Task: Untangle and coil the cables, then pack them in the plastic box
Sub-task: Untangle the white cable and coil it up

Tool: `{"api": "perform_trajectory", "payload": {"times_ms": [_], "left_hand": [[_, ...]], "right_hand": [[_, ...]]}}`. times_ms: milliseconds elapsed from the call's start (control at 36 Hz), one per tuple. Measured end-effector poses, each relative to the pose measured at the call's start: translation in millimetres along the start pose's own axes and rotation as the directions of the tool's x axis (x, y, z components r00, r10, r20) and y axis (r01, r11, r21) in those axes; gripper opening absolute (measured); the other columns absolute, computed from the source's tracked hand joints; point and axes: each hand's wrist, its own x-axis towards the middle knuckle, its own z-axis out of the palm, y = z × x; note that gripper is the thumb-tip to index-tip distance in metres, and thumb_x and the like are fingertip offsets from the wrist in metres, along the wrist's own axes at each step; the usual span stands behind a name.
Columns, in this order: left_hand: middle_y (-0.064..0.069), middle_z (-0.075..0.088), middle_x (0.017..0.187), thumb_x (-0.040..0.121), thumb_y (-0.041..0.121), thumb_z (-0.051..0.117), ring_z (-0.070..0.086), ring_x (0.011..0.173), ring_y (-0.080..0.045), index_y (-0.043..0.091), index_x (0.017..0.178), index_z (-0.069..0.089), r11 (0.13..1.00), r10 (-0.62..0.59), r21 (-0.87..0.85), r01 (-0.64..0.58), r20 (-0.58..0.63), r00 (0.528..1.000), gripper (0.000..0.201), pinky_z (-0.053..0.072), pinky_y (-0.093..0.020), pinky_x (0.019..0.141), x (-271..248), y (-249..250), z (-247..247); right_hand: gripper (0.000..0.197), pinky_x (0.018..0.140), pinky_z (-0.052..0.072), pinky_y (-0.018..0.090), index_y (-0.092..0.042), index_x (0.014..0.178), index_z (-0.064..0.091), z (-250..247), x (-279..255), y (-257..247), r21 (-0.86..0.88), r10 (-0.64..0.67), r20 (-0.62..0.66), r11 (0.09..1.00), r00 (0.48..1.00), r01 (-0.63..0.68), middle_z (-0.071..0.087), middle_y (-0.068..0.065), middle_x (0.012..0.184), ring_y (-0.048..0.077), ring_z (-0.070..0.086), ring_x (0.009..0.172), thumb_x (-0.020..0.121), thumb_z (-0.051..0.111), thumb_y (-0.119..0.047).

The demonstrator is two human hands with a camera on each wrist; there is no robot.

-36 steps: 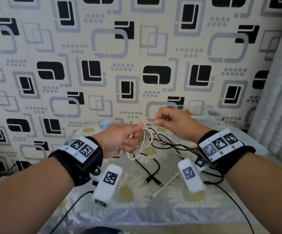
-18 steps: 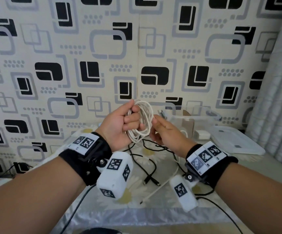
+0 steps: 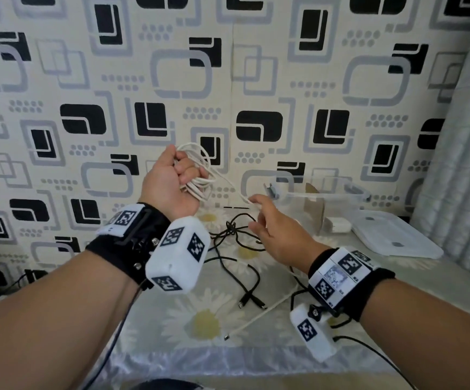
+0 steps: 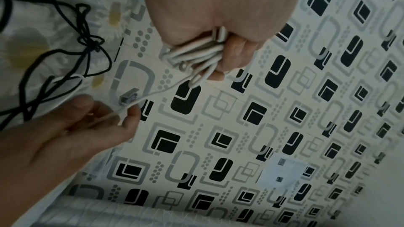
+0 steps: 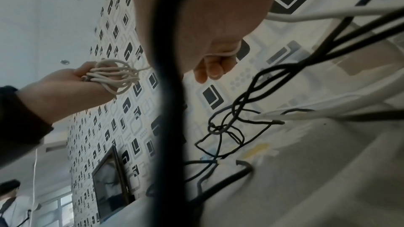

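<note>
My left hand is raised in front of the wall and grips a coil of white cable in its fist. One free strand runs from the coil down to my right hand, which pinches it just right of the coil and lower. The left wrist view shows the coil bunched under my left hand's fingers and the strand held in my right hand. Black cables lie knotted on the cloth below both hands. The clear plastic box stands open at the back right.
The box's lid lies flat to the right of it. A white charger block and a piece of cardboard are inside the box. A white cable end and black plugs lie on the daisy-print cloth. A curtain hangs at the right.
My left hand has lifted the white coil higher and to the left. My right hand has slid away from the coil, rightward and down along the free strand.
</note>
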Motion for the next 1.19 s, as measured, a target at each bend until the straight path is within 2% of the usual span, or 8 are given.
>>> {"api": "perform_trajectory", "payload": {"times_ms": [139, 306, 528, 611, 722, 806, 972, 1194], "left_hand": [[0.010, 0.027, 0.049, 0.102, 0.042, 0.041, 0.025, 0.037, -0.007, 0.022, 0.067, 0.040, 0.998, 0.065, -0.005, -0.065, -0.069, 0.996, 0.040, 0.040, -0.021, 0.062, 3, -2, 0], [0.005, 0.036, 0.058, 0.104, 0.029, 0.038, 0.035, 0.043, -0.011, 0.017, 0.074, 0.038, 0.989, 0.074, 0.131, -0.072, -0.005, 0.997, 0.033, 0.043, -0.025, 0.074, 6, -12, -10], [0.001, 0.049, 0.064, 0.105, 0.020, 0.039, 0.053, 0.055, -0.013, 0.015, 0.093, 0.046, 0.828, 0.144, 0.549, -0.114, -0.012, 0.990, 0.014, 0.040, -0.029, 0.067, 3, -30, -18], [-0.001, 0.057, 0.069, 0.105, 0.022, 0.038, 0.069, 0.071, -0.017, 0.012, 0.097, 0.046, 0.657, 0.156, 0.741, -0.138, 0.046, 0.987, 0.015, 0.050, -0.034, 0.071, -5, -37, -18], [-0.002, 0.061, 0.075, 0.105, 0.024, 0.039, 0.065, 0.065, -0.008, 0.007, 0.105, 0.046, 0.222, 0.158, 0.955, -0.198, 0.165, 0.973, 0.018, 0.050, -0.019, 0.063, -12, -42, -22], [-0.001, 0.060, 0.072, 0.103, 0.028, 0.041, 0.057, 0.065, -0.013, 0.007, 0.098, 0.048, -0.064, 0.115, 0.973, -0.221, 0.227, 0.967, 0.023, 0.043, -0.022, 0.059, -9, -41, -30], [-0.004, 0.068, 0.063, 0.102, 0.028, 0.040, 0.069, 0.062, -0.021, -0.002, 0.097, 0.051, -0.107, -0.156, 0.967, -0.233, 0.215, 0.964, 0.033, 0.055, -0.039, 0.079, -12, -45, -37], [0.008, 0.043, 0.052, 0.098, 0.050, 0.045, 0.038, 0.047, -0.008, 0.013, 0.080, 0.044, -0.152, -0.292, 0.948, -0.279, 0.226, 0.929, 0.041, 0.036, -0.020, 0.054, -17, -46, -38]], "right_hand": [[0.033, 0.082, 0.048, 0.036, -0.015, 0.131, 0.045, 4, -4, -3, 0.031, -0.068, -0.019, 0.997, 0.998, 0.068, 0.053, 0.001, 0.110, 0.019, 0.056, 0.093, 0.098, 0.045, -0.008], [0.036, 0.077, 0.047, 0.040, -0.014, 0.125, 0.061, -1, -2, -5, 0.009, -0.223, 0.030, 0.975, 0.974, 0.223, 0.047, 0.004, 0.100, 0.021, 0.051, 0.082, 0.097, 0.043, -0.001], [0.051, 0.062, 0.049, 0.039, -0.017, 0.116, 0.070, -7, 1, -17, -0.044, -0.411, 0.028, 0.910, 0.911, 0.412, 0.049, 0.005, 0.093, 0.023, 0.052, 0.071, 0.086, 0.029, -0.022], [0.049, 0.058, 0.050, 0.036, -0.014, 0.112, 0.072, -7, 1, -22, -0.095, -0.472, 0.026, 0.876, 0.881, 0.473, 0.054, 0.010, 0.091, 0.027, 0.058, 0.071, 0.083, 0.032, -0.014], [0.031, 0.061, 0.052, 0.033, -0.012, 0.105, 0.072, -4, 1, -24, -0.109, -0.522, -0.081, 0.851, 0.849, 0.513, 0.060, 0.006, 0.092, 0.025, 0.063, 0.075, 0.087, 0.050, -0.001], [0.013, 0.061, 0.046, 0.028, -0.009, 0.089, 0.063, -5, 0, -28, -0.118, -0.537, -0.128, 0.843, 0.834, 0.524, 0.059, -0.002, 0.082, 0.016, 0.054, 0.069, 0.087, 0.052, -0.002], [0.026, 0.055, 0.033, 0.014, -0.017, 0.076, 0.042, -3, 3, -22, -0.116, -0.436, -0.248, 0.900, 0.865, 0.420, 0.043, -0.009, 0.072, 0.006, 0.034, 0.059, 0.086, 0.065, -0.010], [0.044, 0.057, 0.038, 0.026, -0.016, 0.079, 0.043, -11, 5, -5, -0.090, -0.228, -0.283, 0.973, 0.932, 0.211, 0.049, 0.003, 0.069, 0.023, 0.046, 0.059, 0.074, 0.073, -0.048]]}}
